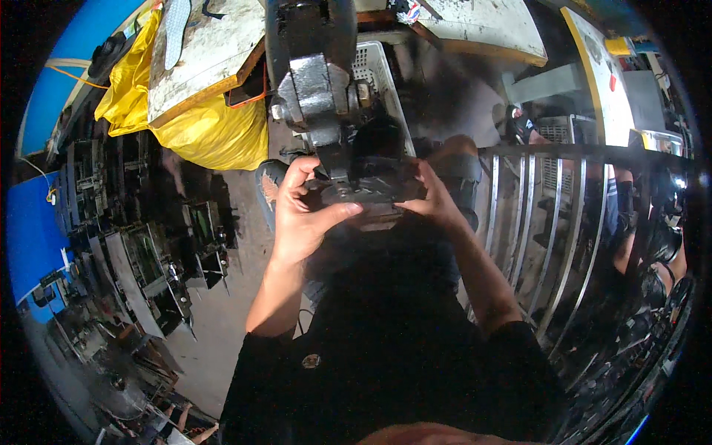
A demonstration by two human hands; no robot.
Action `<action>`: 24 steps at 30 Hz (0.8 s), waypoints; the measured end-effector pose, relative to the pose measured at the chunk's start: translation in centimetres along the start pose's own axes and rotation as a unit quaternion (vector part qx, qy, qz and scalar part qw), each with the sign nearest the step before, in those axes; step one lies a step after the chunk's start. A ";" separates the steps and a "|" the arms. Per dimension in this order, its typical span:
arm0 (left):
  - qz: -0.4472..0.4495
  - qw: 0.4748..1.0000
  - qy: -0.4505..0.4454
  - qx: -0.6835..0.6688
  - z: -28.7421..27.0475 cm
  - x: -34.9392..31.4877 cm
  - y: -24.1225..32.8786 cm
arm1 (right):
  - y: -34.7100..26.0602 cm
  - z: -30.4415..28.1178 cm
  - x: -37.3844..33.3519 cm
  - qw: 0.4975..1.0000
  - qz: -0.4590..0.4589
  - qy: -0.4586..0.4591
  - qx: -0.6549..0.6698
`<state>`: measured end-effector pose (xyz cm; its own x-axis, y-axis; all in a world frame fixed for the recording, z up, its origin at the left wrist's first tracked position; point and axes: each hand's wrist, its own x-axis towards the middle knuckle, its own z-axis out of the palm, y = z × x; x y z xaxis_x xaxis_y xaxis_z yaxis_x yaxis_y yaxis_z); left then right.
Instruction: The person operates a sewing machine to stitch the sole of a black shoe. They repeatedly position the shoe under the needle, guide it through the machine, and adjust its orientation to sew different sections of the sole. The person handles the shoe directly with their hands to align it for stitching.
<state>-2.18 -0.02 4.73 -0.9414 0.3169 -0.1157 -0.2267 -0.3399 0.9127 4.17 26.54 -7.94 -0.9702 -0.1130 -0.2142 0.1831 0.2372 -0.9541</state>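
In front of me stands a heavy dark machine (pixel 310 37) with a worn metal head (pixel 310 85) and bolts on its sides. A narrow dark bar runs down from this head between my hands. Just under it is a dark piece (pixel 374 194); its kind is hard to make out in the shadow. My left hand (pixel 305 215) grips the piece's left side, thumb along the near edge. At the right side, my right hand (pixel 432 199) has its thumb on the near edge, and its other fingers are partly hidden behind the piece.
A white plastic basket (pixel 382 74) stands behind the machine. Yellow sheeting (pixel 215 137) hangs below a worn white tabletop (pixel 204 55) at the far left, with a pale sole-shaped piece (pixel 176 31) on top. Metal racks (pixel 133 274) fill the left; a barred metal rack (pixel 545 230) stands right. Other people are partly visible at right.
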 end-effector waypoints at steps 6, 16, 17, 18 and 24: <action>0.015 0.993 -0.008 -0.120 0.6 0.0 -1.4 | 0.7 -5.5 -1.1 0.988 -0.084 -0.015 0.131; -0.028 0.989 0.018 -0.145 0.9 -0.1 -2.6 | -3.3 -13.8 -1.9 0.980 -0.100 0.017 0.171; -0.030 0.987 0.020 -0.156 1.2 -0.1 -2.6 | -3.9 -14.7 -1.7 0.985 -0.116 0.008 0.128; -0.035 0.988 0.025 -0.152 1.6 0.0 -2.3 | -4.9 -15.9 -1.4 0.988 -0.131 0.001 0.082; -0.037 0.980 0.048 -0.189 1.9 0.0 -2.8 | -10.7 -17.1 -1.2 0.983 -0.175 0.042 0.026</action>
<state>-1.10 2.63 2.93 -0.9340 0.2742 -0.2289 -0.3542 -0.6289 0.6921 0.65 40.63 6.06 -0.9845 -0.0986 0.1451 -0.1587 0.1474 -0.9763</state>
